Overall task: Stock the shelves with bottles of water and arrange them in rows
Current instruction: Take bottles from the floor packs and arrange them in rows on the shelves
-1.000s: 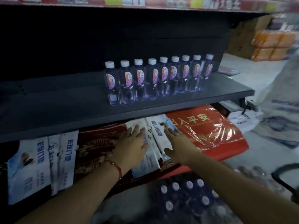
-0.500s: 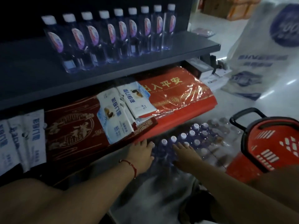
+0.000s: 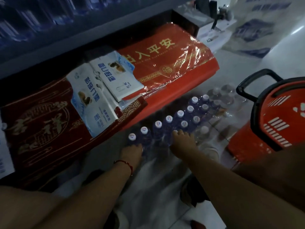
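Note:
A pack of water bottles (image 3: 179, 119) with white caps and blue bodies stands on the floor below the shelves. My left hand (image 3: 132, 153) reaches down at the pack's near left end, with its fingers curled round the bottle (image 3: 132, 138) there. To its right, my right hand (image 3: 183, 141) lies over the pack and curls its fingers over another bottle's top (image 3: 175, 131). Along the top left, the row of bottles on the shelf (image 3: 33, 20) is a blur. The grey shelf edge (image 3: 102, 35) runs under it.
A bright red mat in plastic wrap (image 3: 173, 63) and a dark red mat (image 3: 41, 123) stick out from the lower shelf, with white packets (image 3: 99, 91) on top. A red shopping basket (image 3: 277, 119) stands to the right of the pack. Loose clear wrap (image 3: 224, 98) lies behind it.
The view has dropped from the shelf to the floor. Both hands have moved from the white packets down onto the bottle pack, and their fingers have curled over bottles.

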{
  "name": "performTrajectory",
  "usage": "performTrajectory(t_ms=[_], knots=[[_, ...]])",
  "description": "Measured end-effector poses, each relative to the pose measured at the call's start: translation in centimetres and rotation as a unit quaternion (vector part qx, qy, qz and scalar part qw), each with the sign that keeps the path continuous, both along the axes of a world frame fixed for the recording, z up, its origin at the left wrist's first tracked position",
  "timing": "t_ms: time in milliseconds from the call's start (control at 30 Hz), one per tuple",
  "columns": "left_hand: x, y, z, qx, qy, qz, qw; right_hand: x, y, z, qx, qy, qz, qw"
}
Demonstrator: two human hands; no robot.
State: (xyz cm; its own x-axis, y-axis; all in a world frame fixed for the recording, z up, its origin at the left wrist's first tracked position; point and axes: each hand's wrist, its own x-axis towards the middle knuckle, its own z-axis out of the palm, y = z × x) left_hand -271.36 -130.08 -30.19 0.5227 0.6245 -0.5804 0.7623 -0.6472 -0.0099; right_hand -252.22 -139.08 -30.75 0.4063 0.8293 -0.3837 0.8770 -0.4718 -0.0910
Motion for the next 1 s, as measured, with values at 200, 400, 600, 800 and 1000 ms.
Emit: performTrajectory(t_ms=[200, 400, 600, 800, 1000], knots=[[0.6, 0.6, -1.5, -0.012, -0.03, 0.013, 0.999, 0.4, 2.0, -2.2, 0.018, -0.019, -0.039, 0.999], [1.0, 1.1, -1.8, -0.014, -0.054, 0.04, 0.998, 1.2, 2.9, -3.1, 0.002, -0.032, -0.028, 0.999], [0.4, 0.1, -0.2, 0.014, -0.113, 0.068, 0.991, 1.7, 2.9, -1.2, 0.042, 0.014, -0.06, 0.997], [-0.3, 0.0, 5.4, -0.075, -0.312, 0.245, 0.915, 1.6, 3.4, 6.0, 0.076, 0.121, -0.098, 0.985], [-0.8, -0.1, 14.0, -0.107, -0.532, 0.307, 0.782, 1.0, 3.9, 17.7, 0.181, 0.14, 0.033, 0.973]])
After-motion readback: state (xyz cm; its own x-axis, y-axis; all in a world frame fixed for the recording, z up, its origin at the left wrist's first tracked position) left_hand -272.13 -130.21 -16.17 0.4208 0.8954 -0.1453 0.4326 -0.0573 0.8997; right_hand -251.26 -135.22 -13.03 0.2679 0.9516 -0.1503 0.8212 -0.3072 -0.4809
